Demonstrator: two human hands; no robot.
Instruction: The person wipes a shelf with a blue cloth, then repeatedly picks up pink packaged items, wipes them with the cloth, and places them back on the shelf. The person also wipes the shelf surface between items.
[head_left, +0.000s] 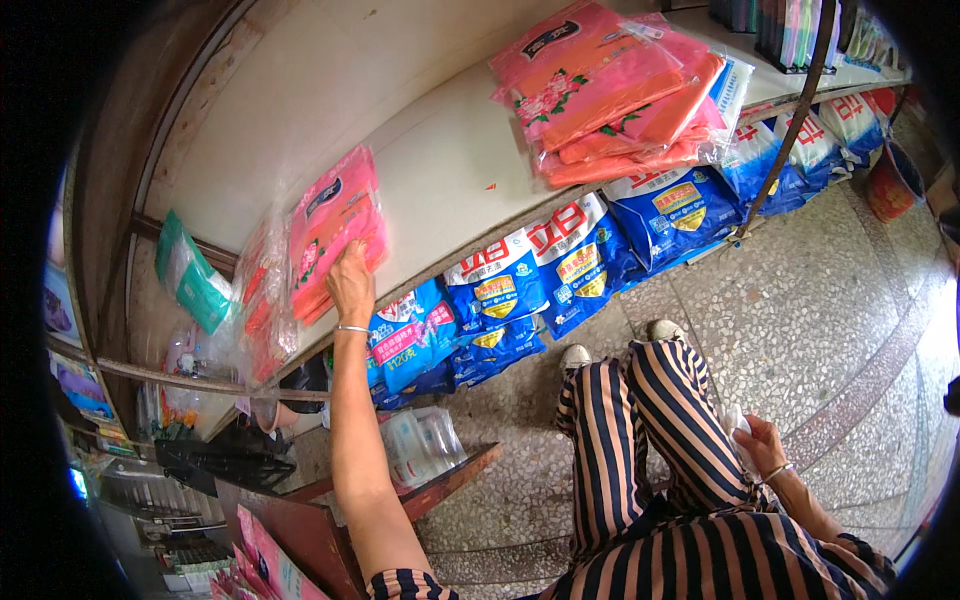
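Observation:
On the left part of the white shelf, my left hand (351, 281) grips the near right edge of a pink packet (330, 214) with a printed flower, in clear plastic. Its thumb is hidden. Touching that packet's left side is a row of clear-wrapped reddish packets (262, 300). Farther right on the same shelf lies an uneven pile of similar pink and orange packets (600, 82). My right hand (763, 446) hangs low beside my striped trouser leg, holding a crumpled white cloth or tissue (735, 429).
Blue bags of Liby detergent (581, 262) line the floor under the shelf edge (465, 244). A thin dark post (787, 142) rises at the right. Low at left are a reddish wooden board (450, 480) and clear plastic packs (424, 446). A bucket (894, 184) stands far right.

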